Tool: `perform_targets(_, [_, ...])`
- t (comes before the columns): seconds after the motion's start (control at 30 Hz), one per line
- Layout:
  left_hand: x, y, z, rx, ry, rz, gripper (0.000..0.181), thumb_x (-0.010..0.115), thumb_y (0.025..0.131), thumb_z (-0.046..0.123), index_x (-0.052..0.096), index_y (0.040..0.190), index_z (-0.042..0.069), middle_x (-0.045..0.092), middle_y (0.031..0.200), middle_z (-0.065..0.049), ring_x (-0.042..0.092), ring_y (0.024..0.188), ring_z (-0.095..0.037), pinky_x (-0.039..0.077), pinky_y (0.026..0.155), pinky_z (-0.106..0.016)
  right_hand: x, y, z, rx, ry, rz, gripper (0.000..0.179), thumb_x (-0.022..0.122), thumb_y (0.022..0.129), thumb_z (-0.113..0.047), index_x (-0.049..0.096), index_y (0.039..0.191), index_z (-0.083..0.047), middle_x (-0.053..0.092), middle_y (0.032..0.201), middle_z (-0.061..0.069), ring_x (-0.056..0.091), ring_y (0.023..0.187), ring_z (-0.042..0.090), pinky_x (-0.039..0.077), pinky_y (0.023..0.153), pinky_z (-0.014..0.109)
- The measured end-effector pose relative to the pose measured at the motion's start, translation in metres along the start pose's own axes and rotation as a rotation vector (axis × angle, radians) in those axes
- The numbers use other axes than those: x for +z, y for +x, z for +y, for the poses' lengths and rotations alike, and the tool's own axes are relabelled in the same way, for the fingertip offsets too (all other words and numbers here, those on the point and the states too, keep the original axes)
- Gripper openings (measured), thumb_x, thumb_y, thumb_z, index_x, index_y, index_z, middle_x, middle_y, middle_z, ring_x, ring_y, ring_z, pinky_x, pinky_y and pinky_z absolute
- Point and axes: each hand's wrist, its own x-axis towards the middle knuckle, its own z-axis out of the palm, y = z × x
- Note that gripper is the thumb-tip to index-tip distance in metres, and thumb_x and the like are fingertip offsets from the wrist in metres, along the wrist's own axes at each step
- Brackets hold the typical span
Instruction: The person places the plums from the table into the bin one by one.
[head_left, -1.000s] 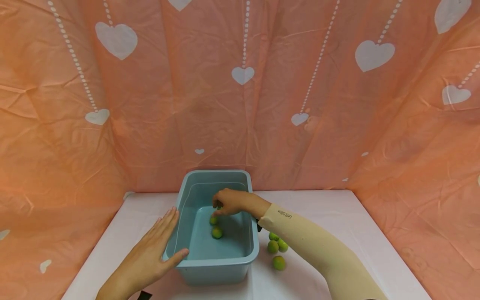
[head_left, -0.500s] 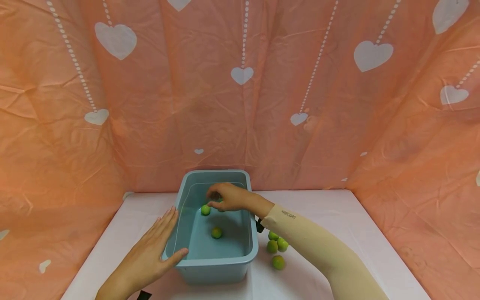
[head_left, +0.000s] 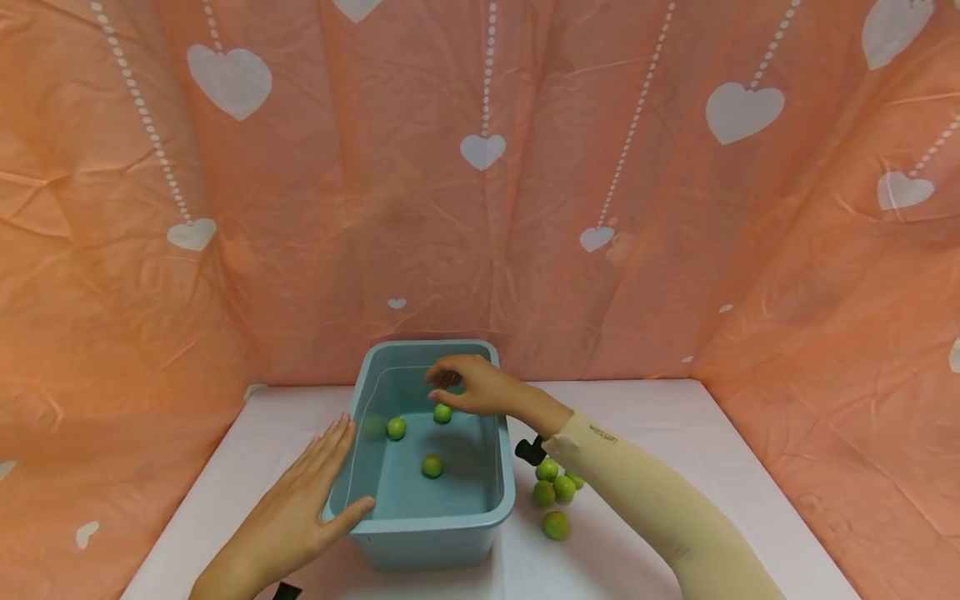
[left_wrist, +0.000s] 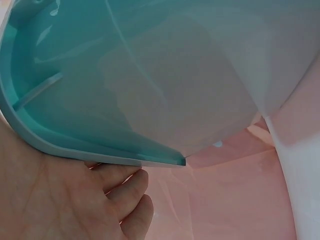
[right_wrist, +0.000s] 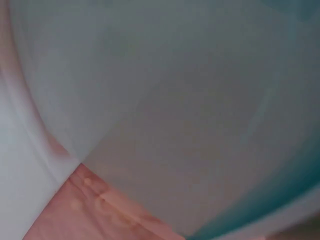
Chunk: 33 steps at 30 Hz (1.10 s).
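Observation:
A blue-grey plastic tub [head_left: 431, 523] stands on the white table, with several small limes about. Inside it lie a lime near the left wall [head_left: 396, 428], a lime toward the back [head_left: 442, 413] and a lime nearer the front [head_left: 432, 466]. My right hand [head_left: 480, 385] hovers over the tub's right side, thumb and fingers apart, with nothing seen between them. My left hand [head_left: 300, 492] rests along the left rim, fingers straight and thumb over the front corner. The left wrist view shows its fingers [left_wrist: 127, 192] outside the tub wall [left_wrist: 125, 100].
Several limes [head_left: 555, 525] lie on the table right of the tub, partly behind the right forearm. A peach-coloured sheet [head_left: 450, 250] with white hearts hangs behind and along both sides. The right wrist view is mostly blurred tub wall [right_wrist: 150, 100].
My right hand has let go of limes in the tub, then lifted and drawn back to the right. One lime has rolled to the left. My left hand stays put.

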Motion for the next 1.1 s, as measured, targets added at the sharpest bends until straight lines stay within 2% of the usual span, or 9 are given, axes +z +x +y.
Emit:
perform_targets(0.23, [0.001, 0.001, -0.001, -0.023, -0.025, -0.023, 0.098, 0.063, 0.102, 0.065, 0.026, 0.170, 0.004, 0.020, 0.178, -0.014, 0.024, 0.162, -0.042, -0.012, 0.115, -0.001, -0.012, -0.009, 0.007, 0.009, 0.039, 0.083, 0.029, 0.072, 0.105, -0.017, 0.071, 0.130, -0.003, 0.075, 0.120, 0.011, 0.071, 0.109, 0.021, 0.061, 0.100, 0.047])
perform_targets(0.6, [0.001, 0.001, -0.002, -0.018, -0.011, -0.022, 0.100, 0.063, 0.101, 0.066, 0.027, 0.169, 0.002, 0.021, 0.178, -0.016, 0.024, 0.162, -0.042, -0.012, 0.116, -0.003, -0.026, -0.032, 0.010, -0.005, 0.075, 0.200, 0.029, 0.076, 0.101, -0.013, 0.072, 0.129, -0.005, 0.075, 0.120, 0.008, 0.072, 0.108, 0.020, 0.062, 0.099, 0.044])
perform_targets(0.87, [0.002, 0.000, -0.003, 0.000, -0.008, -0.011, 0.099, 0.064, 0.102, 0.064, 0.026, 0.170, 0.002, 0.021, 0.178, -0.015, 0.025, 0.162, -0.041, -0.010, 0.118, -0.004, -0.032, -0.050, 0.017, -0.004, 0.078, 0.250, 0.027, 0.076, 0.101, -0.011, 0.072, 0.127, -0.002, 0.074, 0.120, 0.017, 0.073, 0.106, 0.023, 0.062, 0.097, 0.042])
perform_targets(1.1, [0.001, 0.001, -0.002, -0.002, -0.016, -0.012, 0.099, 0.064, 0.102, 0.064, 0.026, 0.170, 0.002, 0.021, 0.178, -0.015, 0.025, 0.162, -0.040, -0.011, 0.117, -0.003, -0.036, -0.065, 0.024, 0.008, 0.117, 0.301, 0.027, 0.076, 0.102, -0.010, 0.073, 0.127, -0.002, 0.073, 0.119, 0.018, 0.072, 0.105, 0.025, 0.061, 0.096, 0.050])
